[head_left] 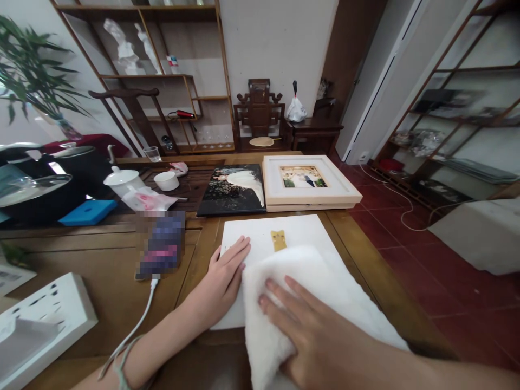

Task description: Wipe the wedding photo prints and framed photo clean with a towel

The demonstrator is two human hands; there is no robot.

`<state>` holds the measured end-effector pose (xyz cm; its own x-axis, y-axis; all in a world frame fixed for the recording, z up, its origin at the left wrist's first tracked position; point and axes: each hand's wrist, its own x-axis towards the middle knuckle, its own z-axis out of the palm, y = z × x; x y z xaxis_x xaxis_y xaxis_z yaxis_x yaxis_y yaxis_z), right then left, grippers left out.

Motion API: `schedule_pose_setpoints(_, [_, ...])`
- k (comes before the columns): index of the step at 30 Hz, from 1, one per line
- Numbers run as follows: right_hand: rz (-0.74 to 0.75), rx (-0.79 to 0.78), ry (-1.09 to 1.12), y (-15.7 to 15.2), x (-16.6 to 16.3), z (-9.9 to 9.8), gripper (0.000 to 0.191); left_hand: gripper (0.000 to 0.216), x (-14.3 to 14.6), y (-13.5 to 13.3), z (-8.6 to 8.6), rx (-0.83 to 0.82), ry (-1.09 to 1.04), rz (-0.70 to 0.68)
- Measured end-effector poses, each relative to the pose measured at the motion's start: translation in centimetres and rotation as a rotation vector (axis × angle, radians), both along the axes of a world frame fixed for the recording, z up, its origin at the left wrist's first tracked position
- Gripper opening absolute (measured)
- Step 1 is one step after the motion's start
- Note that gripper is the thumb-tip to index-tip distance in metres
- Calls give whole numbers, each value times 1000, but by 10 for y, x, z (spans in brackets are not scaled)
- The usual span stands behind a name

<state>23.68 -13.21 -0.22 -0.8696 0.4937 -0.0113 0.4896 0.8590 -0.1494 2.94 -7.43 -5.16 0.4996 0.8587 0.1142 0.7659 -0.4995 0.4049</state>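
A white board (252,233) lies flat on the wooden table in front of me, with a small yellowish metal hanger plate (278,240) on its upper face. My left hand (227,273) rests on the board's left side, its fingers stretched out and holding nothing. Over the right and near part of the board is spread a fluffy white towel (337,276). My right hand (309,330) presses this towel down onto the board, with its fingers sunk into the cloth. Whatever lies under the towel is hidden.
Beyond the board are a dark wedding picture panel (231,189) and stacked light-wood frames (312,181). To the left are a phone (162,244) on a white cable, a power strip (44,325), a blue box (87,212), a white teapot (122,181) and a cup (166,181).
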Motion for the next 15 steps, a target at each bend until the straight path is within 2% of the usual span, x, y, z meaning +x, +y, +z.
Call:
schedule_pose_setpoints(3, [-46, -106, 38, 15, 6, 12, 27, 46, 0, 0, 1, -11, -9, -4])
schedule_pose_setpoints(7, [-270, -124, 65, 53, 8, 22, 28, 44, 1, -1, 2, 4, -101, 35])
schedule_pose_setpoints(11, [-368, -96, 34, 80, -11, 17, 36, 43, 0, 0, 5, 71, -259, 78])
schedule_pose_setpoints(15, [-350, 60, -27, 81, -35, 4, 34, 44, -1, -1, 9, 116, -411, 155])
